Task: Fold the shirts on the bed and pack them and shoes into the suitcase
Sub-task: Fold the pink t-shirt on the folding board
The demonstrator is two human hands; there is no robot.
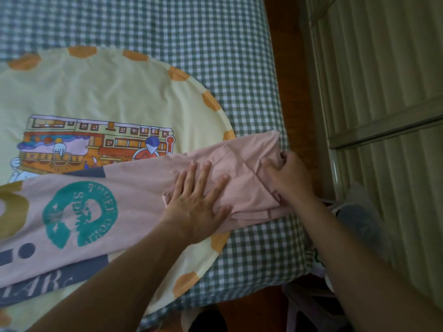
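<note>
**A:** Two hands, both on the pink shirt (134, 207). It lies across the lower half of the frame, stretching from the left edge over to the right-centre, on top of a round yellow blanket (100, 92) with orange scallops round its rim and a cartoon building print. All of that sits on a bed (215, 44) with a green and white checked sheet.

**B:** What are the fingers doing though?

**A:** The left hand (196, 207) is flat, palm down, fingers straight and spread a bit, pressing on the shirt near the middle of the frame. It isn't grasping anything, just holding the fabric down. The right hand (287, 173) is at the shirt's right end, close to the edge of the bed, with fingers curled into the bunched cloth there, so it's gripping the shirt.

**B:** Is the shirt folded?

**A:** Partly. The right end has layers doubled over each other, with seams and a hem showing under and between the hands. The left part is still flat with the print facing up: a teal ring with lettering, a mustard shape at the left edge, some navy dots and navy letters lower left.

**B:** Anything else around?

**A:** The right side of the frame is a pale ribbed cabinet door (383, 92) with brown floor (287, 56) between it and the bed. Lower right there's dim greyish stuff behind the right forearm, too dark to tell what it is.
</note>
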